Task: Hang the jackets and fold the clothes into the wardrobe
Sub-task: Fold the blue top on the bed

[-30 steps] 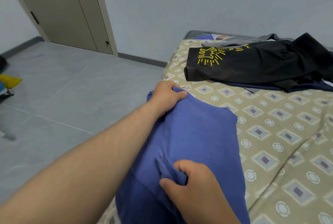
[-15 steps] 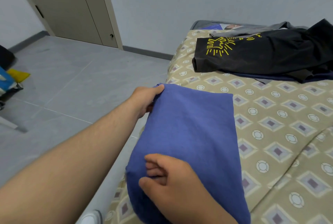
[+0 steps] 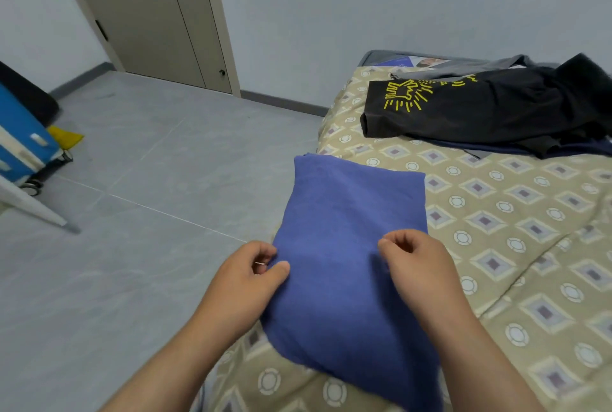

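Item: folded blue garment [image 3: 351,246], on the bed [image 3: 530,246], between my hands and running away from them.
Left hand [image 3: 246,279]: pinching its left edge.
Right hand [image 3: 419,267]: fingers curled on top; I cannot tell whether it is gripping.
Risk: the garment lies at the bed's edge beside my left hand. I judge a lopsided lift could open the fold or spill it off.

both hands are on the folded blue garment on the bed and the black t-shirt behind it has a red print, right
Not quite: the print on the black t-shirt is yellow, not red, as the head view shows. The rest holds: the left hand and right hand are on the folded blue garment, which lies on the bed.
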Tool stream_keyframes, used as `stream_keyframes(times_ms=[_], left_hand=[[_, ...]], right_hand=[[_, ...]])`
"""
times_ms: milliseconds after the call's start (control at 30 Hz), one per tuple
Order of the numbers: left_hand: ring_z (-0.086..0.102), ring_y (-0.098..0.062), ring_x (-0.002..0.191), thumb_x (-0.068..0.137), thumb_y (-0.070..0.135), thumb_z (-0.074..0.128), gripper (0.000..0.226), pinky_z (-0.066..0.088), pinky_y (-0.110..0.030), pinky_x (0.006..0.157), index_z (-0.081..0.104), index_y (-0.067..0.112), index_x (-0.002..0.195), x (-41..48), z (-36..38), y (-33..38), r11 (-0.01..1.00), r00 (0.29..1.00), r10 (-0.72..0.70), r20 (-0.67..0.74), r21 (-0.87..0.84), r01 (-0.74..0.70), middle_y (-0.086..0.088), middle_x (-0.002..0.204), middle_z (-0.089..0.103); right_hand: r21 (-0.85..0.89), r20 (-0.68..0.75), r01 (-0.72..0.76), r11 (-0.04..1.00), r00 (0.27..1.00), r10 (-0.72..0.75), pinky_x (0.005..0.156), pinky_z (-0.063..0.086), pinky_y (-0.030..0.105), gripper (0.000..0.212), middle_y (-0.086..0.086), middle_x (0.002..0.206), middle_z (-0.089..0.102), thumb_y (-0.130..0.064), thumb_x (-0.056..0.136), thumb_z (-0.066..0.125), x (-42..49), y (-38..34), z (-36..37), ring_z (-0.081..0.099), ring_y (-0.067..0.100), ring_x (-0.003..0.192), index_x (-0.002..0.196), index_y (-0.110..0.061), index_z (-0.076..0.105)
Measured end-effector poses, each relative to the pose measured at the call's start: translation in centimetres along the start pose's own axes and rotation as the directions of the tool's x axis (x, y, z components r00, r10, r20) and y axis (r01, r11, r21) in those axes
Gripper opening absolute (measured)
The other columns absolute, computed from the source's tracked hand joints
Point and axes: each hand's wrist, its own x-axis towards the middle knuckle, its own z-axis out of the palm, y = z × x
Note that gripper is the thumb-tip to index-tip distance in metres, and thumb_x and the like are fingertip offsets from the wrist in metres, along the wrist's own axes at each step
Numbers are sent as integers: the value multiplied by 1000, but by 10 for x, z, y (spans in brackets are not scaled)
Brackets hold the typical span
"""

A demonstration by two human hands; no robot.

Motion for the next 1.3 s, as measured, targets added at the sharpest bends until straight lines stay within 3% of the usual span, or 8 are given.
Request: stream_keyframes(times_ms=[133, 300, 500, 700, 900, 1167, 1233, 1300], left_hand=[[64, -17, 92, 81, 45, 70, 61, 50, -33, 81, 55, 8, 127, -4, 7, -19, 980, 980, -197, 9, 21, 197, 2, 102, 67], [50, -18, 46, 75, 33, 72, 32, 38, -24, 47, 56, 6, 72, -19, 12, -13, 957, 962, -268, 59, -103, 273, -3, 56, 58], [57, -24, 50, 78, 2, 59, 5, 52, -27, 44, 62, 6, 79, -49, 24, -5, 933, 950, -304, 68, -178, 312, -8, 64, 62], [37, -14, 41, 75, -7, 53, 29, 26, -20, 38, 44, 16, 60, -80, 28, 1, 940, 979, -202, 34, -272, 204, 5, 41, 42], [29, -12, 33, 75, -2, 48, 9, 25, -12, 42, 46, 7, 76, -97, 12, -16, 838, 900, -396, 184, -329, 436, -1, 49, 35], [25, -12, 28, 81, -3, 48, 15, 20, -9, 39, 45, 5, 69, -143, -21, -30, 903, 896, -377, 233, -123, 412, 0, 43, 34], [26, -13, 28, 80, -3, 50, 19, 19, -10, 39, 45, 7, 65, -154, -30, -30, 921, 900, -370, 231, -36, 388, -1, 42, 35], [28, -11, 31, 79, 0, 51, 22, 18, -12, 39, 44, 10, 61, -164, -40, -25, 920, 882, -391, 263, 98, 379, -1, 41, 36]], right_hand=[[-273, -91, -206, 940, 978, 188, 73, 46, 33, 34, 6, 107, 64, -32, 84, 59, -23, 31, -13, 62, 29, 94, 109, -9, 58], [8, 80, -356, 934, 932, 355, 72, 52, 36, 16, 6, 87, 68, -23, 81, 63, -57, 44, -14, 65, 28, 79, 89, -10, 61], [334, 264, -546, 769, 837, 480, 78, 59, 55, 21, 21, 98, 72, -7, 85, 70, -73, 66, -11, 69, 41, 87, 102, 4, 62], [390, 209, -530, 753, 848, 488, 37, 48, 26, 5, 19, 94, 67, -3, 94, 60, -96, 77, -29, 62, 30, 61, 98, 0, 61], [288, 157, -473, 832, 881, 447, 43, 45, 27, 5, 19, 81, 64, 5, 87, 58, -125, 79, -50, 58, 28, 54, 90, 4, 62], [187, 250, -360, 914, 917, 310, 50, 51, 28, 36, 15, 101, 67, 3, 87, 53, -172, 58, -70, 61, 21, 59, 120, -9, 53], [255, 277, -336, 907, 924, 264, 50, 49, 27, 53, 10, 95, 67, 4, 88, 48, -183, 50, -77, 58, 17, 49, 128, -29, 42], [249, 322, -335, 909, 914, 248, 50, 46, 25, 42, 5, 84, 62, 4, 88, 45, -193, 44, -84, 55, 14, 44, 118, -25, 53]])
